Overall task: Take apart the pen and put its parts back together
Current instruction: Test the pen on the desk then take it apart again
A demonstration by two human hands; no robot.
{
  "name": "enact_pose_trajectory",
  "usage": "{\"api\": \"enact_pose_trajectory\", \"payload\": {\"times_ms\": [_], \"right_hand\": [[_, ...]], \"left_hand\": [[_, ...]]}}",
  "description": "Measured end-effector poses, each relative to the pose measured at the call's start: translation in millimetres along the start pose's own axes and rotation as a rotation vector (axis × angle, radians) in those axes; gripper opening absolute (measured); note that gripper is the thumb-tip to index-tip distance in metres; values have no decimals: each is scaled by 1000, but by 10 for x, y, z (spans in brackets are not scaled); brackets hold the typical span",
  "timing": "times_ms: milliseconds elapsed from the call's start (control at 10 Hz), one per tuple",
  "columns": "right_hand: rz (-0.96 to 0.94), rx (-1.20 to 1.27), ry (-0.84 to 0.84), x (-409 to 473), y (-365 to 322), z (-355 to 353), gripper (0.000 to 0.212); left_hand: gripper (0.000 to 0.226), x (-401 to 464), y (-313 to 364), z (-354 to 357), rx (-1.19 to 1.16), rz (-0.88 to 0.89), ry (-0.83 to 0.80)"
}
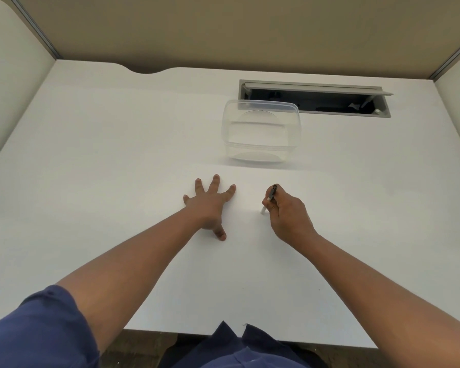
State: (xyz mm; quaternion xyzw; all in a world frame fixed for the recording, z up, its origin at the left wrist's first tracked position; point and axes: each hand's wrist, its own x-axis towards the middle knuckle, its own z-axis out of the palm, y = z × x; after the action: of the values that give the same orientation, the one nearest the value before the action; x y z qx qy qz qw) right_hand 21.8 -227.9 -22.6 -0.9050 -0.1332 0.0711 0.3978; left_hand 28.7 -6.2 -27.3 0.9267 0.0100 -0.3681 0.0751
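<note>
My right hand is closed around a pen, holding it the way one writes. The pen has a dark upper end pointing away from me and a white lower end that touches the white desk. My fingers hide its middle. My left hand lies flat on the desk a little to the left of the pen, palm down, fingers spread, holding nothing.
A clear plastic container stands on the desk just beyond my hands. Behind it an open grey cable hatch is set into the desktop. Partition walls close the desk at the back and both sides.
</note>
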Motion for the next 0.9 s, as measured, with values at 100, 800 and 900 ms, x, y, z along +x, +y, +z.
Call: {"api": "enact_pose_trajectory", "payload": {"times_ms": [100, 800, 900], "right_hand": [[-14, 22, 23, 23, -2, -12, 23], [21, 53, 77, 27, 56, 93, 11], [8, 119, 103, 17, 40, 85, 9]], "left_hand": [[145, -16, 6, -4, 2, -3, -2], [145, -17, 5, -8, 4, -8, -4], [145, -26, 11, -15, 2, -12, -7]]}}
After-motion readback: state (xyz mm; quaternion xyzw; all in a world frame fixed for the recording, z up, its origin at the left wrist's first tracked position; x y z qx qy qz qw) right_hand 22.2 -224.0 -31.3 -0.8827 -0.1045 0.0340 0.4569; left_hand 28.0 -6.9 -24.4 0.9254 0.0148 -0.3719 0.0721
